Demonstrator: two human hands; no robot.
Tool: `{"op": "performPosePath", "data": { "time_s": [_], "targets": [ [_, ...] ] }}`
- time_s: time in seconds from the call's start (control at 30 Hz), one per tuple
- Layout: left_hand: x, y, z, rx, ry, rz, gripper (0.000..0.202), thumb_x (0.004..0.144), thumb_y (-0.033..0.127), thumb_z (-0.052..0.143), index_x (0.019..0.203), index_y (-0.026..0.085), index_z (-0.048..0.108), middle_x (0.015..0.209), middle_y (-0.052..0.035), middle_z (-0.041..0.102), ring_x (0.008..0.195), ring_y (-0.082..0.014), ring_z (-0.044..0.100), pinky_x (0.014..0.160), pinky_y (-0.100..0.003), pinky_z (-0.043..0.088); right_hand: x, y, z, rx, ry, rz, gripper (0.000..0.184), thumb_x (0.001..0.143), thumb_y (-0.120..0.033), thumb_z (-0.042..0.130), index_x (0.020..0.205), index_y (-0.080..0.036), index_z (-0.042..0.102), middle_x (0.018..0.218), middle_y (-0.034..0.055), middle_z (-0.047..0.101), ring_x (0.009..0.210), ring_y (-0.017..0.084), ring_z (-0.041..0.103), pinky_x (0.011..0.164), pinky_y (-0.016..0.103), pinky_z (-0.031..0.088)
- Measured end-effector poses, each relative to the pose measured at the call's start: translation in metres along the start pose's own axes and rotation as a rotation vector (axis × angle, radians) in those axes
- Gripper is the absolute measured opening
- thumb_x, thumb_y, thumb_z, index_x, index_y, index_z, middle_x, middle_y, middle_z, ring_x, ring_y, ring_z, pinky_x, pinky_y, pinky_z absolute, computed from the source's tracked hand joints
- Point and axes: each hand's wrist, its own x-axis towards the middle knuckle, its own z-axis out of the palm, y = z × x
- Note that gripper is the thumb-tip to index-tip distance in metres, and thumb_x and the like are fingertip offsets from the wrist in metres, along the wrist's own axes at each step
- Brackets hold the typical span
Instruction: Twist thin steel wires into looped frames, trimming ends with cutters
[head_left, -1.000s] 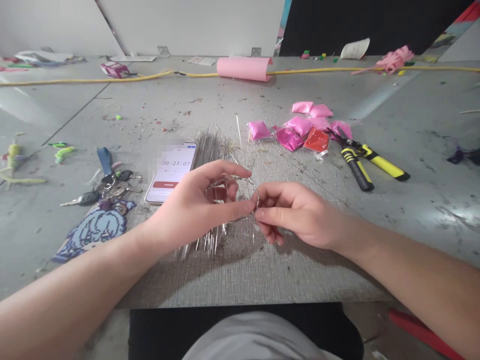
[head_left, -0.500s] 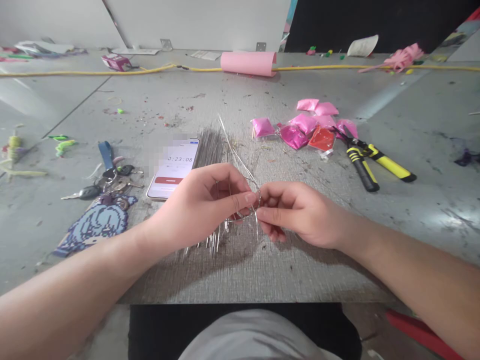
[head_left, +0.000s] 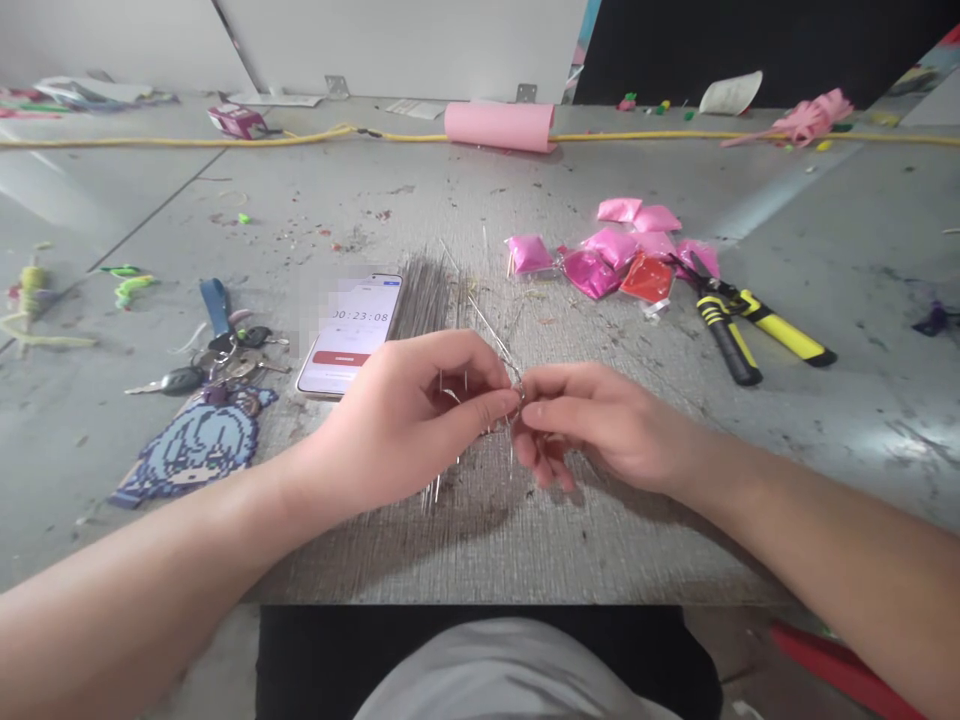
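Observation:
My left hand (head_left: pixel 409 420) and my right hand (head_left: pixel 600 425) meet over the middle of the grey table (head_left: pixel 480 540). Both pinch a thin silver wire (head_left: pixel 491 335) bent into a small loop between the fingertips; one free end sticks up and away to the far left. A bundle of several straight thin wires (head_left: pixel 424 300) lies on the table under and beyond my left hand.
A phone (head_left: pixel 351 333) showing a timer lies left of the wires, with keys (head_left: pixel 217 360) and a pixel-bead figure (head_left: pixel 196 450) further left. Pink and red small bags (head_left: pixel 615 255) and yellow-handled pliers (head_left: pixel 739 330) lie to the right. A pink roll (head_left: pixel 499 125) and yellow cord (head_left: pixel 172 142) lie at the back.
My fingertips have closed tighter together on the wire and the loop looks smaller. The wire's free end has swung. The phone timer went from 23:07 to 23:08.

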Motion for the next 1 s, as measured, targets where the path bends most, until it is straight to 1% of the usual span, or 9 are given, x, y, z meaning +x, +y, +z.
{"op": "performPosePath", "data": {
  "time_s": [0.13,0.23,0.37,0.43,0.57,0.7,0.87,1.0],
  "targets": [
    [-0.0018,-0.0017,0.0016,0.024,0.046,0.068,0.005,0.087,0.02,0.068,0.087,0.019,0.063,0.074,0.0035,0.065,0.06,-0.0075,0.057,0.052,-0.017,0.048,0.0004,-0.0008,0.0039,-0.064,0.011,0.015,0.011,0.09,-0.025,0.059,0.084,-0.016,0.062,0.073,0.0006,0.065,0.056,0.01,0.06,0.046,0.021,0.049],
    [-0.0033,-0.0037,0.0028,0.042,0.05,0.116,0.007,0.087,0.018,0.068,0.091,0.02,0.062,0.077,0.0033,0.066,0.061,-0.0072,0.058,0.053,-0.016,0.05,0.0007,-0.0007,0.007,-0.096,0.047,0.019,0.011,0.09,-0.022,0.058,0.08,-0.017,0.061,0.07,-0.0016,0.062,0.056,0.009,0.058,0.047,0.019,0.047],
    [-0.0059,-0.0058,0.0054,0.073,0.052,0.192,0.007,0.088,0.015,0.067,0.093,0.019,0.063,0.086,0.0012,0.069,0.069,-0.0077,0.063,0.064,-0.017,0.056,0.0001,-0.0008,0.0089,-0.169,0.094,0.05,0.014,0.089,-0.02,0.055,0.076,-0.018,0.06,0.068,-0.0023,0.06,0.054,0.009,0.055,0.046,0.021,0.044],
    [-0.0069,-0.0066,0.0064,0.054,0.052,0.193,0.007,0.089,0.015,0.066,0.093,0.019,0.063,0.087,0.0011,0.069,0.071,-0.0079,0.064,0.065,-0.017,0.056,-0.0016,-0.0018,0.0095,-0.216,0.099,0.038,0.013,0.09,-0.019,0.054,0.078,-0.019,0.06,0.067,-0.0032,0.059,0.054,0.008,0.053,0.047,0.021,0.042],
    [-0.0069,-0.0072,0.0072,0.041,0.074,0.139,0.004,0.089,0.018,0.066,0.092,0.02,0.065,0.078,0.0023,0.068,0.067,-0.0086,0.064,0.058,-0.017,0.054,-0.0055,-0.005,0.0105,-0.307,0.081,-0.04,0.013,0.094,-0.021,0.054,0.082,-0.019,0.06,0.065,-0.0053,0.056,0.054,0.007,0.048,0.05,0.021,0.039],
    [-0.0051,-0.007,0.0082,-0.003,0.097,0.081,0.004,0.088,0.021,0.068,0.091,0.02,0.065,0.076,0.0014,0.067,0.066,-0.011,0.065,0.057,-0.02,0.054,-0.0066,-0.0054,0.0101,-0.381,0.105,-0.086,0.012,0.094,-0.022,0.057,0.083,-0.018,0.061,0.065,-0.0052,0.055,0.056,0.007,0.047,0.052,0.022,0.037],
    [-0.0023,-0.0053,0.0084,-0.134,0.1,-0.001,0.006,0.088,0.023,0.068,0.089,0.019,0.064,0.077,0.0013,0.066,0.062,-0.0108,0.065,0.056,-0.021,0.055,-0.0064,-0.0007,0.0089,-0.316,0.097,-0.067,0.009,0.091,-0.023,0.062,0.084,-0.018,0.061,0.068,-0.0043,0.053,0.062,0.01,0.048,0.055,0.023,0.038],
    [-0.0011,-0.0032,0.0067,-0.212,0.081,-0.089,0.009,0.089,0.024,0.068,0.092,0.019,0.061,0.073,0.0013,0.065,0.059,-0.0111,0.064,0.054,-0.022,0.054,-0.0067,-0.0002,0.009,-0.266,0.076,-0.048,0.012,0.091,-0.028,0.065,0.084,-0.019,0.06,0.07,-0.0037,0.053,0.063,0.011,0.047,0.056,0.024,0.038]
  ]
}}
